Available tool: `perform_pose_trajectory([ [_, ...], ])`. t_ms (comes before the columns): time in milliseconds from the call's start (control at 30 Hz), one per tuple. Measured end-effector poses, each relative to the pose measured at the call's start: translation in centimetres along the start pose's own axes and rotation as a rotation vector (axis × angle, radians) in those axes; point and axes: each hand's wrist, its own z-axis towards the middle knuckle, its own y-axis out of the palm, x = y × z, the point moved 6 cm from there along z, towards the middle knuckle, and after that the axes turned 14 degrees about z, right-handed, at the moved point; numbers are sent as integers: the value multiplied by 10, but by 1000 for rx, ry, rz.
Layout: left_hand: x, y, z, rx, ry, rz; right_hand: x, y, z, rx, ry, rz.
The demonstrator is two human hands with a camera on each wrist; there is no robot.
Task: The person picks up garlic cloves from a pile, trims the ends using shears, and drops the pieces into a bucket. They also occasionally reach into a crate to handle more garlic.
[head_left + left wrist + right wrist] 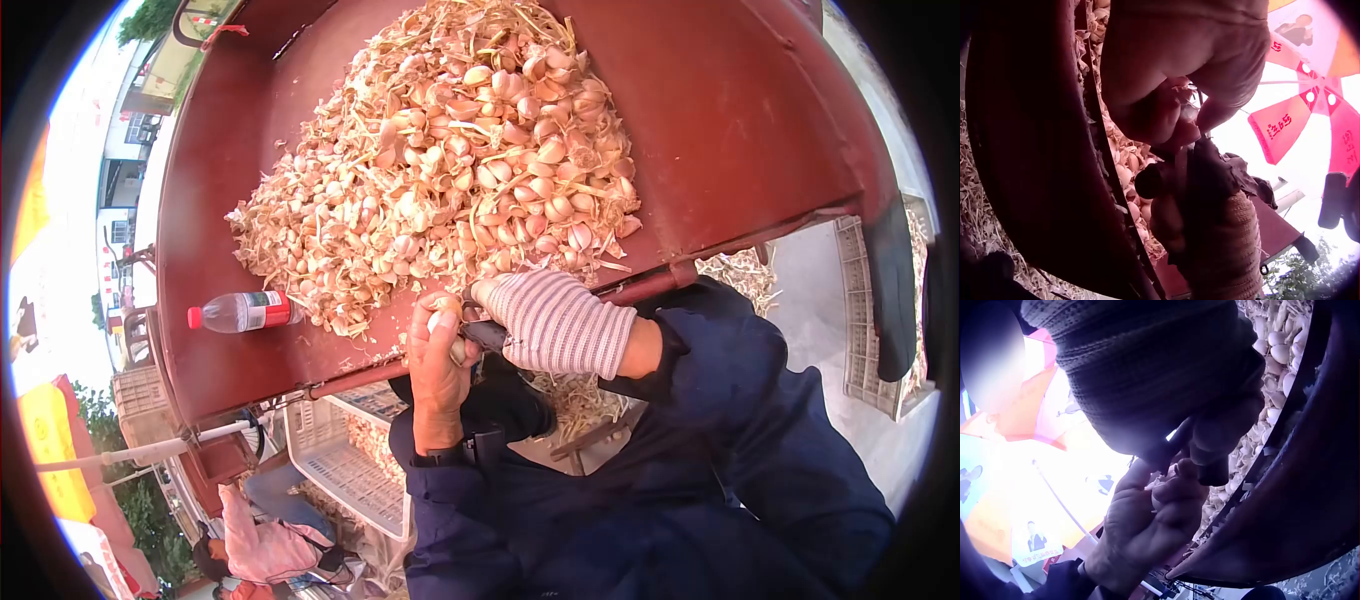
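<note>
My bare left hand (432, 350) holds pale garlic (458, 350) between curled fingers and thumb, just over the front edge of a red metal tray (720, 130). Meeting it from the right is my right hand (560, 322), in a striped knitted glove with bare fingertips. It grips a small tool with a dark, round handle (1150, 181), right at the garlic; the working end is hidden by the fingers. Dark cloth or covering (1210, 165) shows about the right thumb. A large heap of garlic cloves (480, 170) with loose skins and stems lies in the tray behind both hands.
A plastic bottle (240, 312) with a red cap lies left of the heap. Below the tray at left stands a pale plastic crate (345, 475); another crate (858, 310) is at far right. A person in pink (265, 545) sits at lower left.
</note>
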Motion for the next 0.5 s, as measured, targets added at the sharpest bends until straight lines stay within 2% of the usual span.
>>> perform_pose_trajectory([
  [67,-1,2,-1,70,29,41,4,2,0,9,-8,7],
  [133,-2,0,-2,49,14,30,4,3,1,14,-24,17],
  [200,-4,-6,-3,34,-1,19,6,6,2,-69,22,-38],
  [267,-2,-11,-5,-86,-9,-360,5,3,2,-54,0,-39],
  [400,9,-47,-22,-101,-30,-520,-3,2,2,-19,-38,-44],
  [500,12,-100,-51,8,-34,-435,-7,7,5,-75,-22,-91],
])
